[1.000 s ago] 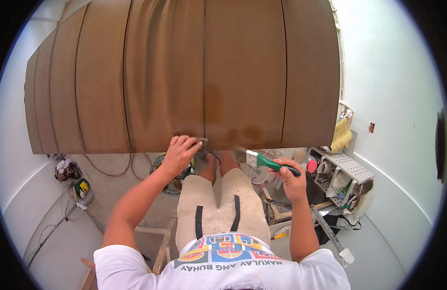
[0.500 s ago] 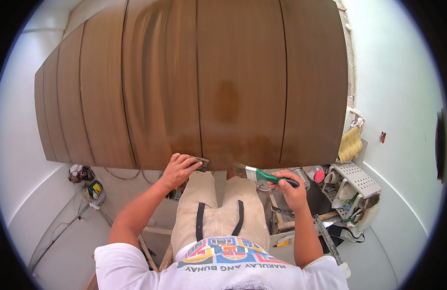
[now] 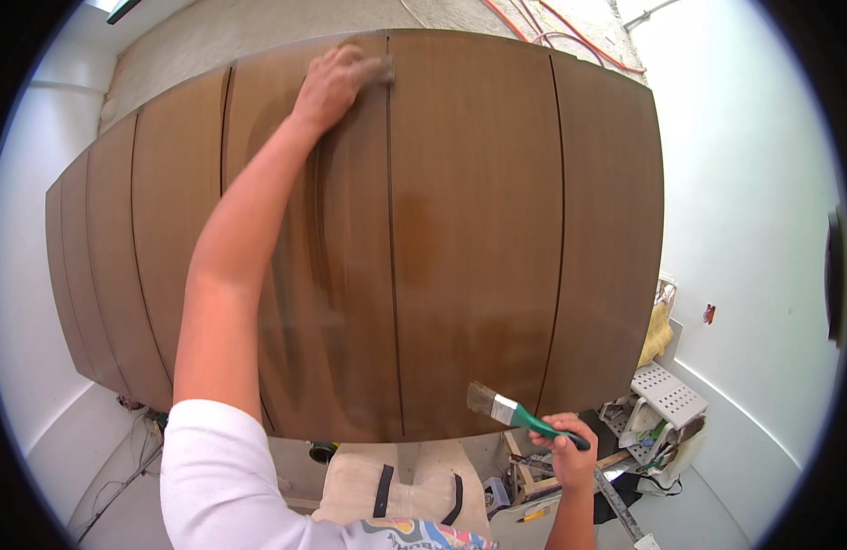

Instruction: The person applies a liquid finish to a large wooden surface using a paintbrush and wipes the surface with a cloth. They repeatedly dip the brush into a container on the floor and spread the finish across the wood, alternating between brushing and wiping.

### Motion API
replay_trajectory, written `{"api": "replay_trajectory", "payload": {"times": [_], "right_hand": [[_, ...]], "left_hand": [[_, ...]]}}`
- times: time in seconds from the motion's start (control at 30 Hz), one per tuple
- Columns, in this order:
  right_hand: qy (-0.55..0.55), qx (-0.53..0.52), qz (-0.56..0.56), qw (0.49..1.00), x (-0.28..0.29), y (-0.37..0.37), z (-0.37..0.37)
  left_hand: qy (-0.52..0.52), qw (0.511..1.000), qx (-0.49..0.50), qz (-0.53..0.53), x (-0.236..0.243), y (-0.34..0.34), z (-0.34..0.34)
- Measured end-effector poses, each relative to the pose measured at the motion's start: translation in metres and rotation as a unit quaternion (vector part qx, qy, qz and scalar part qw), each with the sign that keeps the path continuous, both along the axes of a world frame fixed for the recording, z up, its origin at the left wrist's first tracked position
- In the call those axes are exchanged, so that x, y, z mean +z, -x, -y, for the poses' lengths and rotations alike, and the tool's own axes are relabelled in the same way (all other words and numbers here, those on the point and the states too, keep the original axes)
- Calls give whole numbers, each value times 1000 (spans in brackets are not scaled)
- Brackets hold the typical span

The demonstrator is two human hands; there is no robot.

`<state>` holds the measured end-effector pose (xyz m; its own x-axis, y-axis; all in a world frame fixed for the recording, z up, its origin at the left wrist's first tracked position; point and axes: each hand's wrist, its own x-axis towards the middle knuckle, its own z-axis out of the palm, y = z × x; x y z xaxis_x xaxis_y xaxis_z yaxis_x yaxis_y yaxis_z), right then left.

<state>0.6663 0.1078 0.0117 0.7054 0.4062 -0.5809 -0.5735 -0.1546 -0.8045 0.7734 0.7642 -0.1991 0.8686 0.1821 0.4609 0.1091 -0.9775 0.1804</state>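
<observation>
A wide brown wood panel (image 3: 478, 229) with dark lengthwise grooves lies before me, streaked with wet-looking stain. My left hand (image 3: 328, 90) reaches to its far edge. The fingers are closed on a small brownish pad (image 3: 379, 70), pressed against the panel beside a groove; blur hides whether it is folded cloth or sandpaper. Over the near edge, my right hand (image 3: 570, 447) grips a paintbrush (image 3: 524, 418) by its green handle. The brush has a metal ferrule, and its brown bristles point up and left above the panel's near edge.
Orange hoses (image 3: 588, 38) lie on the floor beyond the panel. At the right stands a perforated grey step (image 3: 669, 394) with a yellow cloth (image 3: 657, 335) behind it. White walls (image 3: 753, 238) flank the panel. Wooden framing (image 3: 524, 467) and an orange-handled tool (image 3: 533, 516) sit below.
My left hand has moved from the near edge to the far edge with the pad. My right hand still holds the paintbrush. More of the panel's far end now shows.
</observation>
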Motion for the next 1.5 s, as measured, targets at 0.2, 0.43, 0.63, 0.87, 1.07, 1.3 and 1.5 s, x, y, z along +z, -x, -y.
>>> {"api": "replay_trajectory", "payload": {"times": [0.2, 0.43, 0.63, 0.87, 1.07, 1.3, 1.5], "right_hand": [[16, -9, 6, 1000, 8, 11, -13], [-22, -5, 0, 1000, 6, 10, -18], [-111, -30, -16, 993, -27, 25, -37], [-138, 39, -34, 989, -45, 55, -41], [-98, 55, -36, 993, -45, 75, -12], [-79, 36, -16, 996, -31, 59, -28], [-66, 31, 6, 997, -21, 38, -62]], "left_hand": [[47, 997, 62, -22, -2, -61, -57], [126, 992, -15, -18, 28, 93, 79], [198, 976, 3, -89, 70, 283, 254], [251, 949, -1, -188, 72, 437, 399], [240, 947, -52, -209, 61, 462, 388], [84, 993, 19, -86, 40, 301, 204], [41, 996, 68, -35, 21, 154, 45]]}}
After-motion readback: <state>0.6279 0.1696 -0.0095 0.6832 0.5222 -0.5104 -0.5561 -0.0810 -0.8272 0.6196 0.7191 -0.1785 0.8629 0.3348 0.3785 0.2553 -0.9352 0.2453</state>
